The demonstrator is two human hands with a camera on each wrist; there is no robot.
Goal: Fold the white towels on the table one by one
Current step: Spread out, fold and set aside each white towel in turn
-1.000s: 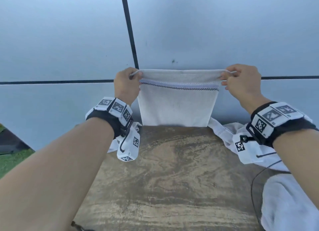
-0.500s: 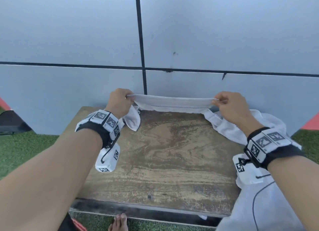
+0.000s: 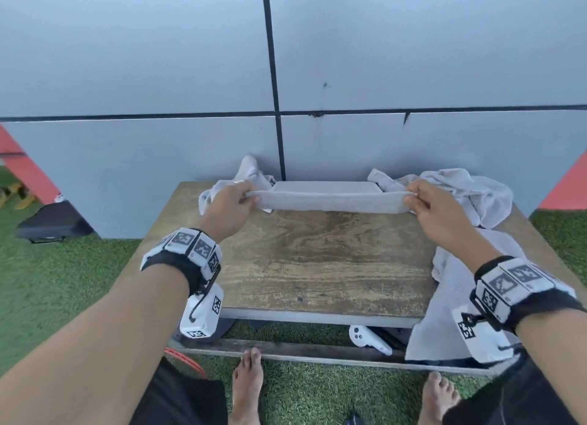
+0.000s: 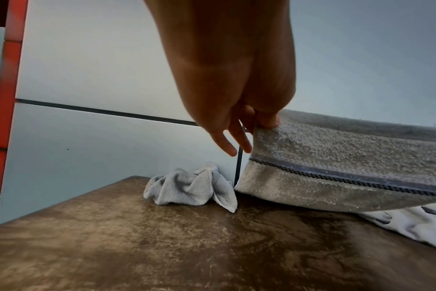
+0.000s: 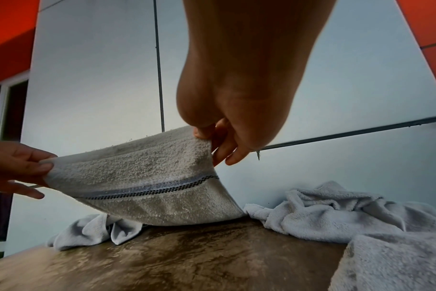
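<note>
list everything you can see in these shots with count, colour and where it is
held towel: 1, white with a dark checked stripe, stretched between both hands over the table's far edge
crumpled towel: 1, white, far left corner of the table
towel pile: count unclear, white, far right of the table and draping over its near right edge
table: 1, brown wood grain, against the wall
wall: grey panels with dark seams, behind the table
white controller: 1, on the green turf under the table
wrist bands: 2, black with white marker tags, one on each wrist
left hand: pinches the towel's left end
right hand: pinches the towel's right end
bare feet: 2, on the turf
</note>
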